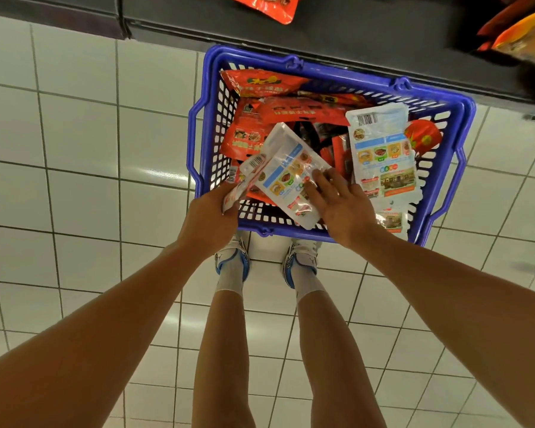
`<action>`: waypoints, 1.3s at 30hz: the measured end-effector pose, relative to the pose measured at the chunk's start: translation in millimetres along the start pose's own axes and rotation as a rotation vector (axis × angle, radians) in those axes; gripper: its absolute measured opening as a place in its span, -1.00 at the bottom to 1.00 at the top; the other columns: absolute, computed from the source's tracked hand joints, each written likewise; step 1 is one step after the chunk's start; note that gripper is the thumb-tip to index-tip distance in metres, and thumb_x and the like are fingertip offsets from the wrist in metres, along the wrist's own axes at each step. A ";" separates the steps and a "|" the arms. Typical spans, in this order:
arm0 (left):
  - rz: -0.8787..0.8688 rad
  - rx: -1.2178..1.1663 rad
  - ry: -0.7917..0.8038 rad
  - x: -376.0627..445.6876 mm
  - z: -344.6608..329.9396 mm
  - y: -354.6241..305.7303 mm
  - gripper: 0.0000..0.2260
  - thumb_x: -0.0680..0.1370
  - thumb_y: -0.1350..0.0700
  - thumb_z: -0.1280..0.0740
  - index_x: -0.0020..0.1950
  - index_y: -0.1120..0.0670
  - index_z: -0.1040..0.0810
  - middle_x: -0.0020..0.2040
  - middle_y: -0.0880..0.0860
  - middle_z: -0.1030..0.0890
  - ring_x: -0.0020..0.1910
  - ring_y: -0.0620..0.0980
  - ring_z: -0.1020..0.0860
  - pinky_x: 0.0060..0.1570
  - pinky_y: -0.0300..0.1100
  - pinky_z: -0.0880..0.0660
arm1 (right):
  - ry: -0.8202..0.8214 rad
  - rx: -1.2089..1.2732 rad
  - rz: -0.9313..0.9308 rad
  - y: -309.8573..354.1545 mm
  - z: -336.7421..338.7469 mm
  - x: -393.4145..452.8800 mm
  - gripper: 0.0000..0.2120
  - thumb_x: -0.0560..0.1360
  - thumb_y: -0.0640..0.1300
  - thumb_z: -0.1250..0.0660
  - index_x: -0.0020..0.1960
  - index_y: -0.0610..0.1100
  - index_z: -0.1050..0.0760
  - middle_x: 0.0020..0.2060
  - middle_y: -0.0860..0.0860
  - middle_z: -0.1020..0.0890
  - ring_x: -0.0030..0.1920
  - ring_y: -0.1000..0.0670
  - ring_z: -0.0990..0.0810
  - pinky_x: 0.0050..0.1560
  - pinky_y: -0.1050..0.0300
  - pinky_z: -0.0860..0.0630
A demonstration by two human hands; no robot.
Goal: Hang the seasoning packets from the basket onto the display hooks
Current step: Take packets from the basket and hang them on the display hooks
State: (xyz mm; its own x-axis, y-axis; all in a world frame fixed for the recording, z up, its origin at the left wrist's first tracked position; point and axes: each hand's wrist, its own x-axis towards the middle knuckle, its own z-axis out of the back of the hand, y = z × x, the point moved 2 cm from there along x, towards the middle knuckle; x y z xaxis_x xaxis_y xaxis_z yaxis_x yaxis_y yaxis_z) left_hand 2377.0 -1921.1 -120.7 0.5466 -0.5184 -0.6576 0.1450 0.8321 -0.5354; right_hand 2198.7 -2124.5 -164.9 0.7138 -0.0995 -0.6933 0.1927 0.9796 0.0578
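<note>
Both hands work over the basket (209,125): left hand (212,208) grips white packets (286,174), right hand (342,205) presses flat-fingered; light, slippery, floppy pouches, best pinched near the top seal.

The floor (84,143) is laid with glossy white square tiles and thin dark grout lines, running at a slant across the room. Soft patches of overhead light shine on several tiles. Along the far edge stands the dark base of a shelving unit (337,35), black and matte, meeting the tiles directly.
</note>
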 end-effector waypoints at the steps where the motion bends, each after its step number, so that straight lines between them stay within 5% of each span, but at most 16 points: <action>1: 0.003 0.006 0.001 -0.5 1.8 -1.1 -0.71 0.67 0.08 -0.26 0.36 0.12 -0.52 -0.06 -0.06 -0.54 -0.28 -0.23 -0.50 -0.44 -0.57 -0.37 | -0.006 0.014 0.002 -0.4 3.8 1.3 -0.20 0.48 -0.05 -0.47 0.59 -0.10 -0.13 0.60 -0.15 -0.15 0.60 -0.26 -0.09 0.43 -0.23 -0.33; 6: 0.044 0.007 -0.059 -2.0 18.9 -10.5 -0.73 0.65 0.08 -0.31 0.33 0.09 -0.52 -0.03 -0.06 -0.55 -0.11 -0.12 -0.53 -0.34 -0.50 -0.30 | -0.097 0.164 0.150 -3.4 36.9 -5.4 -0.60 0.54 -0.15 -0.38 0.34 -0.24 -0.50 0.50 -0.21 -0.39 0.55 -0.30 -0.24 0.34 -0.25 -0.42; 9: 0.017 -0.028 -0.048 -3.1 33.4 -22.4 -0.73 0.64 0.08 -0.33 0.33 0.10 -0.51 0.01 -0.05 -0.56 -0.04 -0.09 -0.55 -0.31 -0.46 -0.34 | -0.200 0.253 0.221 -5.8 77.7 -16.6 -0.67 0.54 -0.22 -0.36 0.27 -0.31 -0.53 0.19 -0.30 -0.63 0.08 -0.33 -0.64 -0.07 -0.09 -0.60; 11: 0.042 -0.087 -0.028 -3.2 45.8 -36.1 -0.73 0.64 0.07 -0.33 0.32 0.11 -0.52 0.02 -0.04 -0.58 0.00 -0.04 -0.60 -0.28 -0.39 -0.42 | -0.215 0.319 0.224 -9.4 110.6 -26.3 -0.70 0.56 -0.21 -0.32 0.25 -0.31 -0.53 -0.02 -0.25 -0.68 -0.20 -0.28 -0.65 -0.27 0.00 -0.53; 15: 0.100 -0.301 0.014 -9.4 72.1 -71.7 -0.76 0.59 0.08 -0.41 0.20 0.15 -0.56 0.01 0.08 -0.67 -0.03 0.08 -0.68 -0.06 -0.04 -0.64 | -0.273 0.372 0.297 -23.3 188.8 -54.1 -0.85 0.58 -0.18 -0.26 0.05 -0.22 -0.56 -0.29 -0.03 -0.53 -0.35 -0.16 -0.53 -0.36 0.17 -0.28; 19: 0.123 -0.430 0.054 -28.1 103.7 -109.3 -0.90 0.51 0.15 -0.49 0.02 0.07 -0.67 -0.10 0.10 -0.73 -0.08 0.08 -0.70 -0.02 -0.03 -0.64 | -0.282 0.262 0.372 -33.1 271.9 -85.1 -0.78 0.55 -0.08 -0.15 -0.09 -0.13 -0.55 -0.30 -0.06 -0.60 -0.31 -0.19 -0.52 -0.35 0.07 -0.38; 22: 0.124 -0.596 0.154 -50.5 131.6 -141.2 -0.86 0.50 0.27 -0.41 0.03 0.13 -0.67 -0.01 0.15 -0.73 0.02 0.16 -0.68 0.13 0.07 -0.59 | -0.424 0.441 0.316 -39.2 332.1 -111.9 -0.73 0.55 -0.03 -0.18 -0.07 -0.14 -0.61 -0.35 -0.09 -0.59 -0.32 -0.22 -0.54 -0.29 -0.06 -0.50; 26: 0.049 -0.883 0.166 -93.2 179.6 -190.2 -0.79 0.35 0.18 -0.38 -0.04 0.10 -0.67 -0.08 0.10 -0.71 -0.11 0.08 -0.69 -0.11 -0.11 -0.61 | -0.652 0.803 0.149 -47.2 403.4 -143.8 -0.88 0.54 -0.16 -0.42 -0.11 -0.20 -0.66 -0.37 0.19 -0.52 -0.32 0.30 -0.53 -0.29 0.43 -0.30; 28: -0.010 -0.944 0.157 -122.3 210.2 -220.4 -0.79 0.36 0.04 -0.49 -0.03 0.01 -0.72 -0.02 0.11 -0.72 -0.05 0.10 -0.69 -0.05 -0.07 -0.61 | -0.717 0.874 0.076 -49.0 437.9 -162.9 -0.89 0.52 -0.14 -0.43 -0.12 -0.17 -0.67 -0.38 0.27 -0.49 -0.40 0.28 -0.49 -0.30 0.32 -0.33; 31: -0.120 -0.911 0.035 -167.9 259.6 -267.3 -0.66 0.35 -0.03 -0.57 0.10 -0.03 -0.69 0.11 0.10 -0.70 0.10 0.12 -0.66 0.17 0.05 -0.56 | -0.757 1.026 0.031 -45.0 493.9 -199.2 -0.87 0.50 -0.06 -0.43 -0.23 0.04 -0.58 -0.40 0.21 -0.54 -0.40 0.16 -0.47 -0.24 0.11 -0.41; 34: -0.187 -0.927 -0.087 -215.4 310.5 -310.7 -0.54 0.38 0.13 -0.59 0.25 0.07 -0.60 0.15 0.09 -0.71 0.16 0.10 -0.67 0.26 0.16 -0.55 | -0.859 1.102 0.070 -33.7 557.9 -250.3 -0.82 0.47 -0.05 -0.41 -0.29 0.13 -0.54 -0.45 0.25 -0.58 -0.41 0.22 -0.51 -0.26 0.20 -0.42; 39: -0.378 -0.905 -0.244 -296.6 391.5 -378.2 -0.51 0.39 0.17 -0.50 0.31 0.12 -0.54 0.23 0.17 -0.66 0.22 0.16 -0.63 0.29 0.17 -0.52 | -1.173 1.302 0.179 -19.6 649.2 -344.7 -0.87 0.45 -0.19 -0.48 -0.05 -0.03 -0.59 -0.36 0.26 -0.62 -0.27 0.28 -0.56 -0.16 0.31 -0.46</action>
State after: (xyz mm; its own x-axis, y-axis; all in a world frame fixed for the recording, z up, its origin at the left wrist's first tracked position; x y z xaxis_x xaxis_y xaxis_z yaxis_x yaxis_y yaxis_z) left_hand 2483.0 -2004.8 484.4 0.7627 -0.5784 -0.2894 -0.2814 0.1062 -0.9537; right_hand 2386.0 -2222.9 539.3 0.7356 -0.6512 0.1865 0.0105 0.2863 0.9581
